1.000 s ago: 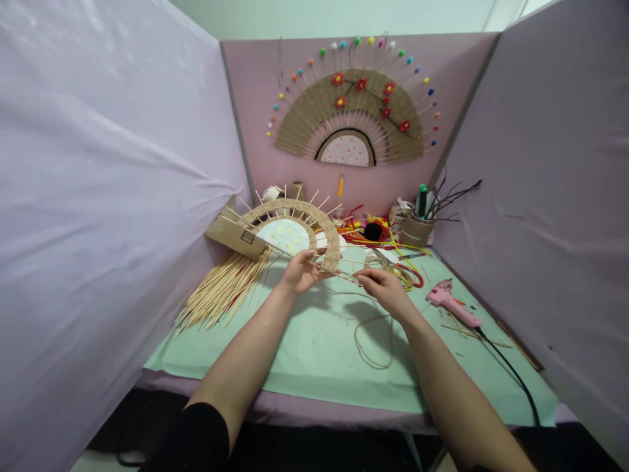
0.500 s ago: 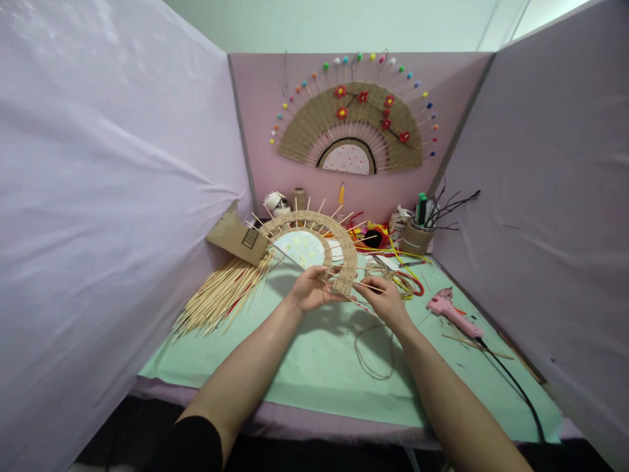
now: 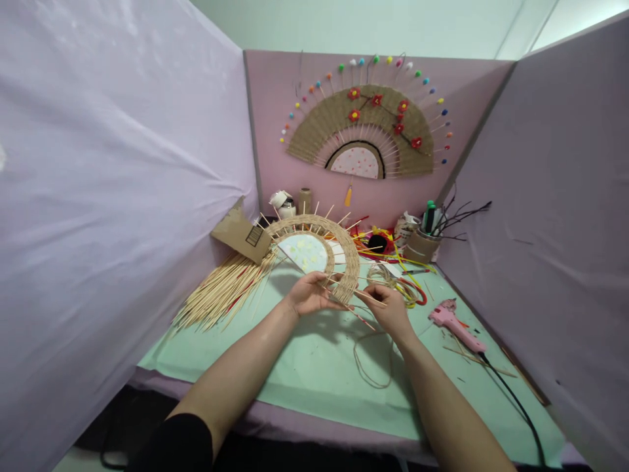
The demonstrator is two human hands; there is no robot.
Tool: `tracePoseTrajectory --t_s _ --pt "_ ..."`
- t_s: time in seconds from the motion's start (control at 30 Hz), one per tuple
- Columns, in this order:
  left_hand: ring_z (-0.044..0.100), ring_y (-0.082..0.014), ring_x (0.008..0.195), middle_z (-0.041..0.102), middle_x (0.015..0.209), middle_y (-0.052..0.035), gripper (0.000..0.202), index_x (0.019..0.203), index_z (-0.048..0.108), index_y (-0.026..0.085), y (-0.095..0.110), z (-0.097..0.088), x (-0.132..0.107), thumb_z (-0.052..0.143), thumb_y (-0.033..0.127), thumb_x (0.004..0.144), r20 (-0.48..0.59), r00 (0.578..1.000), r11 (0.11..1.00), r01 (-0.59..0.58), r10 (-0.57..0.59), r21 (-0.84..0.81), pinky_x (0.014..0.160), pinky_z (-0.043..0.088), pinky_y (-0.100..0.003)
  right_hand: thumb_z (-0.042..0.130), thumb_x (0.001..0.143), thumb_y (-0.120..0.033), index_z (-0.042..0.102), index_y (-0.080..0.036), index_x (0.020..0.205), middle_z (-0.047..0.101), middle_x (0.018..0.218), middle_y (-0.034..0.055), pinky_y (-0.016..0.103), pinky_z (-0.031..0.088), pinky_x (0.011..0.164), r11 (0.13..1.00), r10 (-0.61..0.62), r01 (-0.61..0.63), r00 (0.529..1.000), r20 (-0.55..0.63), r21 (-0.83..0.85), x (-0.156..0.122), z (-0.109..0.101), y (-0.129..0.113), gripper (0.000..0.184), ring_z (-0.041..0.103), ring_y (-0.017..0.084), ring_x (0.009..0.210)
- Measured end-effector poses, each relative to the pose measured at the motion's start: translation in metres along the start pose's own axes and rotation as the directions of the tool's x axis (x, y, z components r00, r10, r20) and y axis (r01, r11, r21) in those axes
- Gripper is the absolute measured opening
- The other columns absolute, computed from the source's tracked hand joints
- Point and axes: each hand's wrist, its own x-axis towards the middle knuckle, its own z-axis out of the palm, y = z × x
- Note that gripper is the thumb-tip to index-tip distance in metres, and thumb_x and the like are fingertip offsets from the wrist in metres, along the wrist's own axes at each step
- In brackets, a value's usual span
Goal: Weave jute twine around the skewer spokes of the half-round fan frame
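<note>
I hold a half-made fan above the green mat: thin wooden sticks spread out from a pale half-round card, with tan twine woven across them in a band. My left hand grips the fan at its lower right end, fingers closed around the sticks. My right hand is right beside it, fingers pinched on the twine at the end of the woven band. A loose length of that twine loops down onto the mat below my right wrist.
A heap of bare sticks lies at left, by a cardboard box. A pink glue gun with black cord lies at right. Coloured wires, twine spools and a pen cup crowd the back. A finished fan hangs on the wall.
The fan has turned and dropped a little toward me, and my right hand has moved in closer to the left, onto the end of the woven band.
</note>
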Motion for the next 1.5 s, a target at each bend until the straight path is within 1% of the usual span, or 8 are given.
tracePoseTrajectory --t_s 0.2,0.33,0.5,0.63,0.83,1.07,1.3,1.5 --pt "0.065 -0.0306 0.092 0.068 0.099 -0.0173 0.037 0.105 0.061 0.006 0.001 0.001 -0.001 0.039 0.017 0.077 0.004 1.000 0.999 0.027 -0.028 0.034 0.087 0.042 -0.053 0.063 0.073 -0.050 0.045 -0.017 0.049 0.035 0.049 -0.0035 0.024 0.025 0.047 0.999 0.038 -0.038 0.997 0.063 -0.004 0.000 -0.001 -0.003 0.045 0.030 0.009 0.049" --pt "0.064 -0.0309 0.093 0.068 0.099 -0.0187 0.039 0.107 0.060 0.005 0.009 -0.003 -0.010 0.039 0.018 0.076 -0.017 0.998 0.997 0.054 -0.053 0.057 0.085 0.044 -0.050 0.067 0.069 -0.050 0.046 -0.017 0.052 0.037 0.051 -0.0036 0.024 0.026 0.047 0.999 0.039 -0.038 0.997 0.073 -0.007 0.001 -0.003 -0.003 0.043 0.032 0.009 0.050" --pt "0.061 -0.0323 0.103 0.067 0.101 -0.0202 0.043 0.113 0.056 0.004 0.018 -0.012 -0.024 0.040 0.020 0.076 -0.024 0.994 0.992 0.108 -0.106 0.066 0.090 0.040 -0.051 0.067 0.070 -0.050 0.053 -0.017 0.060 0.044 0.053 -0.0027 0.024 0.030 0.049 0.998 0.000 0.004 0.998 0.067 -0.061 0.002 -0.009 0.000 0.036 0.036 0.010 0.051" --pt "0.060 -0.0333 0.105 0.067 0.103 -0.0199 0.042 0.111 0.056 0.004 0.018 -0.021 -0.029 0.040 0.020 0.076 -0.036 0.996 0.994 0.089 -0.086 0.069 0.092 0.038 -0.054 0.068 0.069 -0.049 0.057 -0.017 0.069 0.052 0.059 -0.0004 0.025 0.034 0.050 0.991 -0.058 0.075 0.988 0.142 -0.113 0.004 -0.017 0.001 0.033 0.042 0.011 0.053" --pt "0.060 -0.0343 0.105 0.067 0.103 -0.0203 0.039 0.108 0.058 0.005 0.023 -0.031 -0.030 0.042 0.018 0.075 -0.052 0.998 0.995 0.033 -0.028 0.090 0.092 0.038 -0.054 0.068 0.071 -0.046 0.055 -0.019 0.095 0.053 0.070 -0.0002 0.026 0.041 0.055 0.996 -0.091 0.093 0.982 0.164 -0.002 0.007 -0.023 0.011 0.039 0.048 0.013 0.058" --pt "0.059 -0.0347 0.105 0.067 0.102 -0.0175 0.039 0.108 0.059 0.006 0.020 -0.031 -0.033 0.042 0.020 0.075 -0.053 0.988 0.980 0.153 -0.147 0.124 0.089 0.041 -0.053 0.060 0.079 -0.040 0.062 -0.018 0.075 0.060 0.074 0.0051 0.029 0.041 0.062 0.961 -0.220 0.227 0.974 0.060 -0.155 0.007 -0.020 0.007 0.023 0.053 0.016 0.067" --pt "0.058 -0.0347 0.108 0.066 0.103 -0.0183 0.041 0.109 0.059 0.006 0.019 -0.024 -0.037 0.042 0.018 0.074 0.008 0.993 0.991 0.119 -0.120 0.064 0.089 0.041 -0.055 0.062 0.077 -0.044 0.060 -0.018 0.067 0.055 0.056 0.0004 0.027 0.037 0.054 0.957 -0.213 0.173 0.964 -0.158 -0.233 -0.001 -0.005 0.006 0.029 0.045 0.012 0.051" --pt "0.055 -0.0358 0.111 0.064 0.109 -0.0190 0.041 0.106 0.060 0.006 0.015 -0.018 -0.037 0.041 0.019 0.072 0.023 0.993 0.992 0.117 -0.118 0.046 0.088 0.042 -0.054 0.062 0.075 -0.050 0.054 -0.018 0.057 0.049 0.050 -0.0004 0.026 0.033 0.051 0.961 -0.180 0.144 0.974 -0.138 -0.237 -0.001 -0.003 0.004 0.037 0.040 0.012 0.049"
